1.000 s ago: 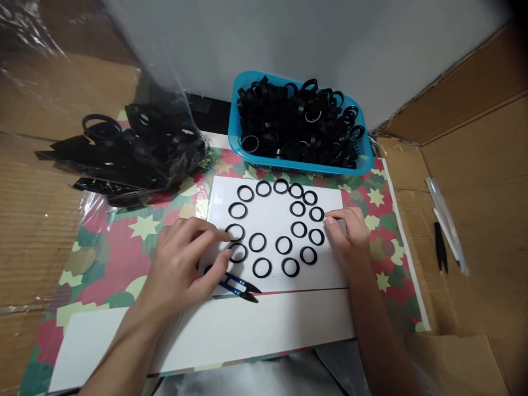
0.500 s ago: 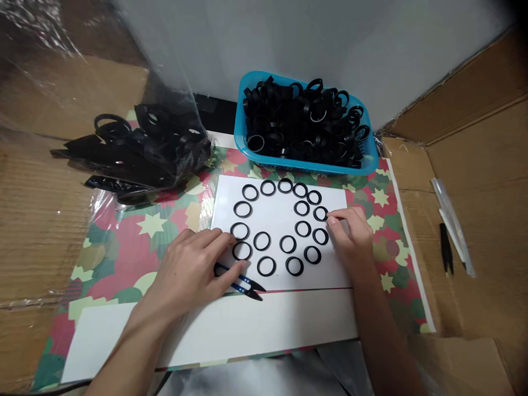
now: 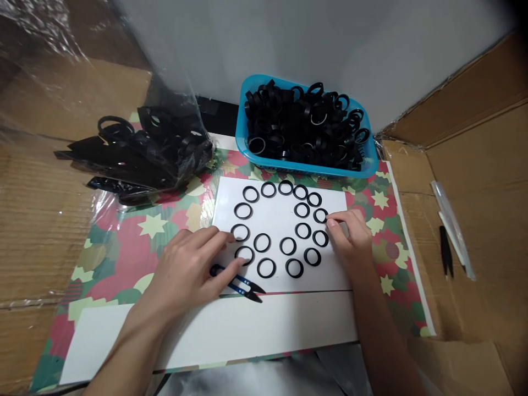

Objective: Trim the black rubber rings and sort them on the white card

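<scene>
Several black rings lie flat in a rough loop on a white sheet. At the loop's left side is my left hand, thumb and fingers apart, its fingertips touching or just over two rings there. Blue-handled snips with dark blades lie partly beneath its thumb. On the right, my right hand has thumb and index finger close together at the edge of a ring lying on the sheet; the other fingers are curled.
A blue basket heaped with black rings stands behind the sheet. To the left, a clear plastic bag holds black pieces. Black tweezers and a clear plastic sleeve lie on cardboard at the right.
The lower left ring has shifted slightly to the right and down under my left hand, whose thumb and index finger have spread a little. My right hand stays by the same ring.
</scene>
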Demonstrator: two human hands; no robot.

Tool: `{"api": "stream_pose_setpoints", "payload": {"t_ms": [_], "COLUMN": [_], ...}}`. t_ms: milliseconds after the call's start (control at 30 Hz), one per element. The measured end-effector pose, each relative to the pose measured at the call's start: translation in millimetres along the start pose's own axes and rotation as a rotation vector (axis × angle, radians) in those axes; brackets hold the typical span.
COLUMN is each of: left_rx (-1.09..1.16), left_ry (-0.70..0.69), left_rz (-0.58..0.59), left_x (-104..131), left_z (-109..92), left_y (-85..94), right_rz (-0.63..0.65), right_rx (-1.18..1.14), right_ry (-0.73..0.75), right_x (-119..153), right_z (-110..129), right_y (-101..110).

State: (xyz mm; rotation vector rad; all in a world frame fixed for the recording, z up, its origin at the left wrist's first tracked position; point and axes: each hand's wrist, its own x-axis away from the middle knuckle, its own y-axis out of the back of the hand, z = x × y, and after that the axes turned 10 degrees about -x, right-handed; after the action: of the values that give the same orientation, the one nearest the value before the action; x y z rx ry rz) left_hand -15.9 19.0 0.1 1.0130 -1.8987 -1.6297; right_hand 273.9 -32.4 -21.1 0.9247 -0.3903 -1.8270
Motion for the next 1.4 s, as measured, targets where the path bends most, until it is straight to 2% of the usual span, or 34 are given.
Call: {"api": "stream_pose_setpoints", "payload": {"t_ms": [133,400,933,1400], "left_rx": [0.03,-0.002,0.035,0.094], "left_ry": [0.111,0.224,0.233,0.23], "left_rz": [-0.125,-0.093,-0.019,-0.026], "left_x": [2.1,0.9,-0.4,-0.3], "left_z": [3.9,3.8,3.5,4.5], "left_y": [1.6,-4.3,-4.2,-3.4], "right_rz": [0.0,0.013,0.031,0.02], "right_rx": [-0.004,-0.003,-0.002,0.016], "right_ry": [-0.002,-0.001,-0.028,-0.044], "right_x": [0.4,-0.1,0.0,-0.8], "right_z": [-0.5,1.4,2.8,0.8], "right_y": [1.2,1.7,5.3,5.0]}}
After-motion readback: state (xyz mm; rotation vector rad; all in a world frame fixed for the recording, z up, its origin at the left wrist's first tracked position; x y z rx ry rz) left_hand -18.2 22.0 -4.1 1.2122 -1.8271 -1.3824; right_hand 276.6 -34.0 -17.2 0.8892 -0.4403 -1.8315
